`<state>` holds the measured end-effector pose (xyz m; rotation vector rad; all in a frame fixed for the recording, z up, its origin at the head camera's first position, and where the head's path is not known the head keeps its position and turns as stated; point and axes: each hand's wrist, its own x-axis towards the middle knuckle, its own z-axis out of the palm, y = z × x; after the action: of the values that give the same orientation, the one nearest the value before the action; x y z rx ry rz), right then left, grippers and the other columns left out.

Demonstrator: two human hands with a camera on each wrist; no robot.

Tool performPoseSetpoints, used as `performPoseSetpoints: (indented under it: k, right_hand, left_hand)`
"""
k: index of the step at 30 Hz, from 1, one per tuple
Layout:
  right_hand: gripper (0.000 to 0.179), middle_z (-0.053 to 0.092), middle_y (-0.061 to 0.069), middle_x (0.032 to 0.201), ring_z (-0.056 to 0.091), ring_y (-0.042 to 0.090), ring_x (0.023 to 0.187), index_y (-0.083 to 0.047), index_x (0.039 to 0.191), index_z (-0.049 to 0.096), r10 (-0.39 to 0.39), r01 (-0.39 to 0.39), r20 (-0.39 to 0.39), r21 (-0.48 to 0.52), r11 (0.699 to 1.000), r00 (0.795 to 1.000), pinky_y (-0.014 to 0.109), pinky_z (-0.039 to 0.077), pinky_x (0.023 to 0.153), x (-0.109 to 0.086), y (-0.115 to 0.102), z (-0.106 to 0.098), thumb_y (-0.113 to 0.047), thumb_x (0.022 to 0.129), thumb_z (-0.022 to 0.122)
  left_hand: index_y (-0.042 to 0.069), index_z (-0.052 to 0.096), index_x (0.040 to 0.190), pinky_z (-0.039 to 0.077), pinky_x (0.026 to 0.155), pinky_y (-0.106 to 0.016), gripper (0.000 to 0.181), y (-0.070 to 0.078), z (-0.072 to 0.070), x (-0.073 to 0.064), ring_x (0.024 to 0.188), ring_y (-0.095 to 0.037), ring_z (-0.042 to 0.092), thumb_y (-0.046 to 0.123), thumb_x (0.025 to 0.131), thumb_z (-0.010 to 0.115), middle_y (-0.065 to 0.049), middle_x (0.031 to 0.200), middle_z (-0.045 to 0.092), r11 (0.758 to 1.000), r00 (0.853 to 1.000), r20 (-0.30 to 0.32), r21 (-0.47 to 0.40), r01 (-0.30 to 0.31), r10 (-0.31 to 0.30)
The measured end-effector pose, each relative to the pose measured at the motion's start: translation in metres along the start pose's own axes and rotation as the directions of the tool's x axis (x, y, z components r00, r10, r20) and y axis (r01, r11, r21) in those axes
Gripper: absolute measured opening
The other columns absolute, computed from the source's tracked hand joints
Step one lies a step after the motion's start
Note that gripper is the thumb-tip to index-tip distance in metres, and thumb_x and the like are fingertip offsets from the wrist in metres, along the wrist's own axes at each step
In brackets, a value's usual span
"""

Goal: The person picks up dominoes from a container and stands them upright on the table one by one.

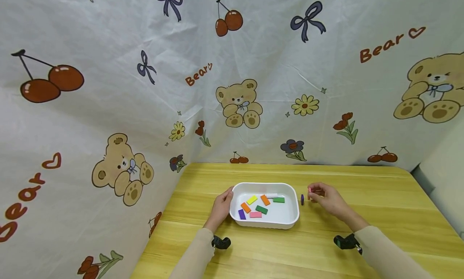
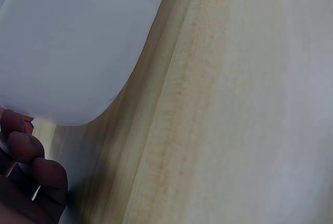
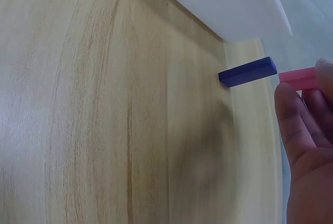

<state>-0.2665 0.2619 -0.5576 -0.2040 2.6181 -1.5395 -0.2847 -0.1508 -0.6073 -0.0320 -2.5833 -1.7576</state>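
A white plastic tray (image 1: 264, 226) stands on the table, with several small coloured blocks lying flat inside it. My left hand (image 1: 220, 208) holds the tray by its left end; the curled fingers (image 2: 49, 174) show beside its outer wall in the left wrist view. Just right of the tray, a purple block (image 1: 302, 199) stands upright on the tabletop. Between thumb and fingertips, my right hand (image 1: 328, 199) pinches a pink block (image 3: 297, 78). That block is upright, a short way right of the purple one and apart from it.
Inside the tray lie a yellow block (image 1: 251, 199), orange blocks (image 1: 245, 207), green blocks (image 1: 262, 209), a pink one (image 1: 255, 215), a purple one (image 1: 242, 214) and a white one (image 1: 271, 195). The wooden table (image 1: 275, 255) meets a printed cloth (image 1: 203, 37) at its back and left.
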Motion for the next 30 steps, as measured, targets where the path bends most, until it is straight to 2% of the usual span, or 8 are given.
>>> performPoseSetpoints:
  k: [9, 16, 24, 30]
  right_hand:
    - [0.033, 0.066, 0.022, 0.118, 0.068, 0.027, 0.103, 0.007, 0.129, 0.058, 0.014, -0.014, -0.002, -0.015, 1.000, 1.000, 0.033, 0.066, 0.082, 0.005, 0.014, 0.005, -0.013, 0.103, 0.064]
    - [0.027, 0.069, 0.018, 0.114, 0.068, 0.024, 0.103, 0.004, 0.124, 0.064, -0.002, 0.001, -0.018, -0.060, 0.998, 1.000, 0.020, 0.060, 0.077, 0.006, 0.022, 0.011, -0.010, 0.101, 0.067]
    - [0.029, 0.070, 0.016, 0.115, 0.068, 0.026, 0.104, 0.004, 0.125, 0.062, 0.022, -0.021, 0.004, -0.099, 0.995, 1.000, 0.028, 0.062, 0.083, 0.006, 0.030, 0.015, -0.012, 0.101, 0.067]
    - [0.028, 0.070, 0.016, 0.114, 0.069, 0.025, 0.104, 0.004, 0.124, 0.063, 0.020, -0.019, 0.010, -0.099, 0.995, 1.000, 0.025, 0.061, 0.082, 0.006, 0.031, 0.017, -0.012, 0.101, 0.066]
  left_hand:
    - [0.014, 0.057, 0.149, 0.036, 0.125, -0.050, 0.047, 0.003, 0.000, -0.002, 0.150, -0.032, 0.042, 0.040, 0.110, 0.047, -0.009, 0.156, 0.051, 1.000, 1.000, 0.010, 0.000, 0.004, -0.004]
    - [0.016, 0.057, 0.149, 0.036, 0.125, -0.050, 0.048, 0.003, -0.001, -0.001, 0.149, -0.032, 0.043, 0.042, 0.110, 0.046, -0.008, 0.156, 0.052, 1.000, 1.000, 0.010, 0.003, -0.001, 0.001]
    - [0.016, 0.057, 0.149, 0.036, 0.125, -0.050, 0.048, 0.002, -0.001, -0.002, 0.150, -0.032, 0.042, 0.042, 0.110, 0.046, -0.008, 0.157, 0.051, 1.000, 1.000, 0.014, 0.007, -0.003, 0.003]
    - [0.017, 0.056, 0.150, 0.035, 0.125, -0.049, 0.049, 0.002, -0.001, -0.002, 0.150, -0.031, 0.041, 0.043, 0.110, 0.046, -0.007, 0.157, 0.051, 1.000, 1.000, 0.012, 0.001, 0.005, -0.005]
